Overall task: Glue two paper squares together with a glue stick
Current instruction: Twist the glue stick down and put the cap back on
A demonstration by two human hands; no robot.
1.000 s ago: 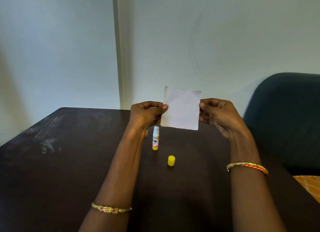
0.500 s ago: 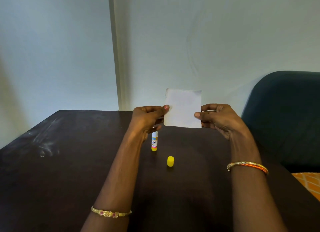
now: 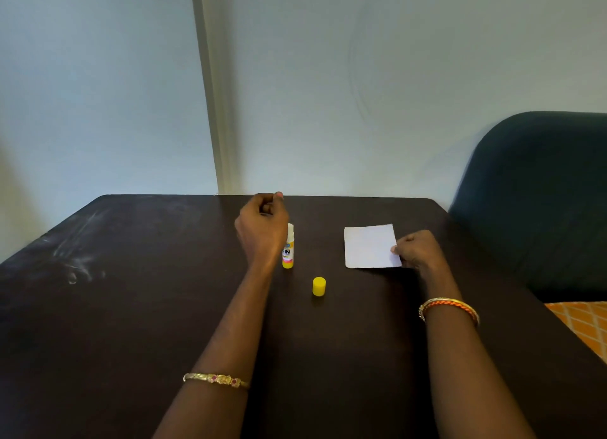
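Your right hand (image 3: 416,254) pinches the white paper square (image 3: 370,246) flat on the dark table (image 3: 131,307); your left hand (image 3: 262,230), loosely curled, holds nothing. Gluing looks finished, so next recap: the small yellow plastic cap (image 3: 319,286) stands at five o'clock from the uncapped yellow glue stick (image 3: 288,251).

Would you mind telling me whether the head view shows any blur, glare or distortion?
Head view: wide-angle bending curves the dark table edges; the chair outline is softly blurred; pale smears catch light at the table's left; the glue stick label and paper stay fairly sharp.

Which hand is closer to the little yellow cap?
The left hand, though not by much. It hovers up and to the left of the yellow cap, right beside the glue stick. The right hand is off to the cap's right, on the paper's edge.
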